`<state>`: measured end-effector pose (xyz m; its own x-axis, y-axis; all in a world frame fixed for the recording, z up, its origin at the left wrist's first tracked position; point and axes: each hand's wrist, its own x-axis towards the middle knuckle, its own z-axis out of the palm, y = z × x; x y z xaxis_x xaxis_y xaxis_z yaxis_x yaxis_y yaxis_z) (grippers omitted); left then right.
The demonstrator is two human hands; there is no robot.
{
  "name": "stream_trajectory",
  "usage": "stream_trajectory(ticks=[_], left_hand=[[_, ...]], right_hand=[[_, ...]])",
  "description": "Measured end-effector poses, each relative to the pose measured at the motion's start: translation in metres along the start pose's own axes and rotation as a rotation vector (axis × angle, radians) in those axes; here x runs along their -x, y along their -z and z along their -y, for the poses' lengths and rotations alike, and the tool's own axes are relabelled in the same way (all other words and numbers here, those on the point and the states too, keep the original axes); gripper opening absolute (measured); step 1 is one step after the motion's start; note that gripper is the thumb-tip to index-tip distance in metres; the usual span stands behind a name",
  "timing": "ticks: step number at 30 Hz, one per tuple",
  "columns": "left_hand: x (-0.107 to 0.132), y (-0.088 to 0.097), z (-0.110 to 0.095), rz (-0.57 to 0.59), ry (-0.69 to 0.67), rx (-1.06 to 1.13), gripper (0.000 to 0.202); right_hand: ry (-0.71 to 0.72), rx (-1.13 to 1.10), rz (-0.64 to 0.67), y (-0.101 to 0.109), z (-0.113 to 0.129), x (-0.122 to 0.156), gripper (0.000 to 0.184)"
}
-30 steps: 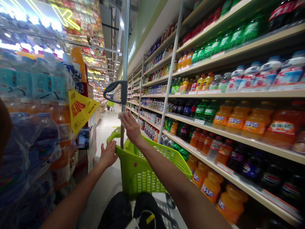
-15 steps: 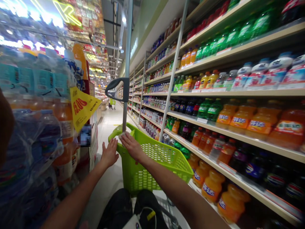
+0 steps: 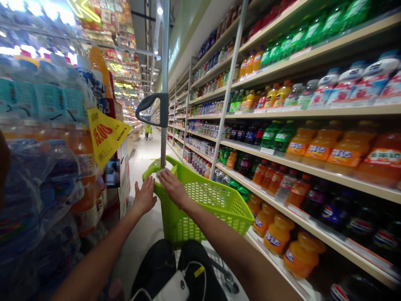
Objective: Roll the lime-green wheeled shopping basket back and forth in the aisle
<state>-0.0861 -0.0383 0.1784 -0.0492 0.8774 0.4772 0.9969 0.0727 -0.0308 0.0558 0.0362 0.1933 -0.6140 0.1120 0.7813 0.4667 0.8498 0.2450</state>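
A bright green shopping basket (image 3: 216, 196) with perforated walls stands before my knees. From its near left corner rises a long metal pole (image 3: 165, 62) with a grey loop handle (image 3: 152, 109). My right hand (image 3: 171, 187) presses a crumpled white tissue (image 3: 159, 172) onto the rim by the pole's foot, fingers together over it. Against the rim's left end rests my left hand (image 3: 145, 195), fingers stretched out and thumb apart, nothing in it. On my lap lies a white device (image 3: 172, 288) with a cable.
Shelves (image 3: 266, 146) of soft drink bottles run along the right. On the left, close by, are stacked wrapped bottles (image 3: 46, 179) and a yellow price sign (image 3: 106, 136). A tiled aisle (image 3: 142, 152) leads away, with a green cart (image 3: 148, 131) far down it.
My view has shifted slightly, and more of the white device on my lap shows. Both hands stay at the same corner of the basket, the right one still on the tissue.
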Motion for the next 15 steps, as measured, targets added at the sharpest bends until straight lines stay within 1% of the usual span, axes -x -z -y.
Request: stream_trajectory(ticks=[2,4,6,8,10,12,15], left_hand=[[0.0,0.0,0.0,0.002,0.005,0.007,0.067],[0.0,0.001,-0.002,-0.007,0.015,0.023,0.067],[0.0,0.002,-0.005,-0.024,0.013,0.036,0.067],[0.0,0.003,-0.009,-0.041,-0.002,0.039,0.068],[0.0,0.003,-0.012,-0.046,-0.017,0.037,0.067],[0.001,0.002,-0.012,-0.032,-0.02,0.034,0.066],[0.003,-0.001,-0.009,-0.011,-0.033,0.018,0.066]], right_hand=[[0.028,-0.025,0.032,-0.004,0.003,0.014,0.033],[0.02,-0.047,0.024,-0.001,0.002,0.015,0.034],[-0.036,-0.051,-0.041,0.007,-0.002,0.006,0.035],[-0.1,-0.038,-0.125,0.016,-0.006,-0.01,0.036],[-0.127,-0.02,-0.166,0.021,-0.009,-0.022,0.037],[-0.115,-0.01,-0.146,0.019,-0.009,-0.026,0.036],[-0.085,-0.012,-0.065,0.006,-0.004,-0.009,0.034]])
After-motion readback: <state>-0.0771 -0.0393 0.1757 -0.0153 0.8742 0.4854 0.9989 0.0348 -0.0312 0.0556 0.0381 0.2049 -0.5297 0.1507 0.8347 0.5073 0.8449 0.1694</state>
